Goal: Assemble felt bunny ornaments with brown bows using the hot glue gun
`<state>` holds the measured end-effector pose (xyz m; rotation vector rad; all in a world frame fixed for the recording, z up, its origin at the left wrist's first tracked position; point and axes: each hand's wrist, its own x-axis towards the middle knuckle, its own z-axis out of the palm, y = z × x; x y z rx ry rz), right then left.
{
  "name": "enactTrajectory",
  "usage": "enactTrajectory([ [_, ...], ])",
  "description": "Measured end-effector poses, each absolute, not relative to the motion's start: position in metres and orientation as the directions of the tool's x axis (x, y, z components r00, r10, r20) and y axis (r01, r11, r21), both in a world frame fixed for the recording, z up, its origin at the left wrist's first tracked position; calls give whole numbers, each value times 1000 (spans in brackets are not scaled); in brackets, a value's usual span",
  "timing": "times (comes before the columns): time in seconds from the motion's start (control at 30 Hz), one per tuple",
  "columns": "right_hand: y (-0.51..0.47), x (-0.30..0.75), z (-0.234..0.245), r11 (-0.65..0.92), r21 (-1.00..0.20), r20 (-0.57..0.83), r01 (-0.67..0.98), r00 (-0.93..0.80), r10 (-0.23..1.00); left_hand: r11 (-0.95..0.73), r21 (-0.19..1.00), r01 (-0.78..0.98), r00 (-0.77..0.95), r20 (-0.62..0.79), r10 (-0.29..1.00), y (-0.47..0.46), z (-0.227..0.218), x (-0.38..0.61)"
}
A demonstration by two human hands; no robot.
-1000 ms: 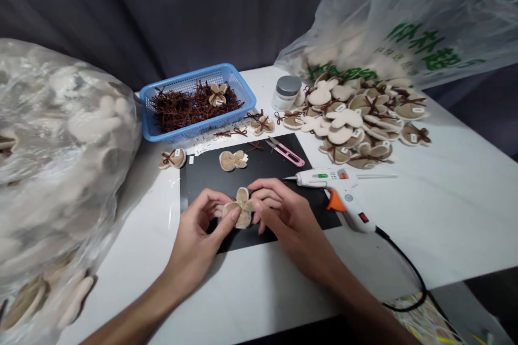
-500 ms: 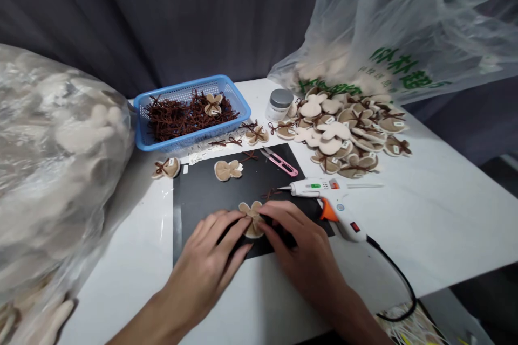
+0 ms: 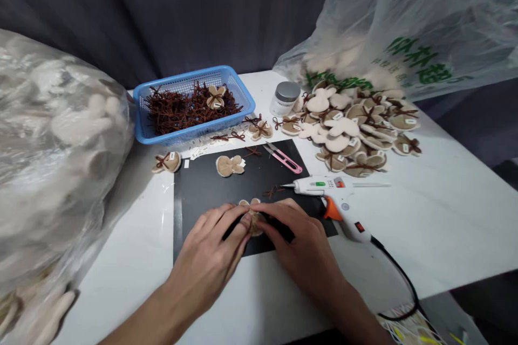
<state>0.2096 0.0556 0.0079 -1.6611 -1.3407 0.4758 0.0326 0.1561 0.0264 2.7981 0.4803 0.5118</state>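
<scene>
A tan fabric bunny shape (image 3: 254, 225) with a pale fuzzy edge lies at the front of the black mat (image 3: 202, 194), ears pointing away from me. My left hand (image 3: 216, 240) grips it from the left, thumb and fingers pressing on its middle. From the right, my right hand (image 3: 295, 232) pinches it, fingertips meeting those of the left. The fingers cover much of the bunny's centre. Farther back on the mat lies a second bunny shape (image 3: 230, 166) with a small white label. Brown cord bows (image 3: 273, 191) lie near the glue gun's tip.
A white glue gun (image 3: 324, 187) lies at the right, its black cable running off the front. Pink thread snips (image 3: 285, 159), a blue basket (image 3: 246, 110) of brown bows, a lidded jar (image 3: 285, 98) and a bunny pile (image 3: 343, 129) stand behind. Plastic bags (image 3: 65, 161) flank the table.
My fingers have closed in over the middle of the bunny, covering more of it, with the left thumb now pressed on it. The whole view has shifted slightly.
</scene>
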Motion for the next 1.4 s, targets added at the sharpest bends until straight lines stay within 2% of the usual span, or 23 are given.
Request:
enactTrajectory([
  [0.1, 54, 209, 9, 17, -822, 256, 569, 343, 904, -924, 269, 273, 892, 290, 348, 155, 23, 33],
  [0.17, 49, 210, 12, 22, -771, 350, 637, 395, 849, -931, 241, 273, 897, 285, 337, 155, 20, 31],
  [0.23, 40, 216, 15, -27, -666, 478, 745, 455, 751, -941, 214, 262, 897, 304, 319, 154, 17, 29],
  [0.3, 25, 229, 16, -189, -544, 534, 817, 511, 673, -948, 213, 237, 892, 340, 299, 153, 15, 26],
  [0.33, 17, 237, 15, -307, -490, 515, 816, 555, 653, -952, 223, 210, 889, 362, 281, 153, 15, 25],
  [0.4, 2, 254, 10, -526, -410, 435, 746, 666, 606, -962, 235, 142, 883, 409, 230, 152, 17, 23],
  [0.47, -10, 267, 3, -677, -368, 284, 637, 771, 570, -974, 206, 92, 873, 454, 178, 151, 19, 23],
  [0.53, -16, 274, -3, -726, -375, 141, 576, 810, 570, -986, 150, 75, 872, 470, 138, 150, 21, 24],
  [0.6, -14, 275, -6, -730, -403, 73, 552, 814, 576, -991, 107, 80, 879, 461, 121, 149, 20, 24],
  [0.8, 2, 266, 4, -809, -408, -29, 424, 879, 475, -988, 15, 152, 898, 416, 144, 144, 11, 23],
  [0.87, 2, 261, 9, -817, -467, -52, 338, 912, 407, -986, -10, 169, 898, 414, 150, 142, 8, 22],
  [0.97, -1, 252, 18, -752, -592, 5, 291, 934, 358, -984, -11, 178, 904, 398, 159, 140, 6, 21],
  [1.1, -2, 241, 22, -713, -586, 79, 385, 903, 423, -984, 38, 173, 910, 376, 175, 139, 6, 20],
  [1.23, -1, 234, 18, -689, -561, 47, 459, 848, 528, -983, 60, 174, 915, 360, 184, 138, 7, 21],
  [1.4, -3, 230, 15, -676, -560, 30, 478, 828, 561, -984, 91, 150, 927, 334, 172, 137, 7, 21],
])
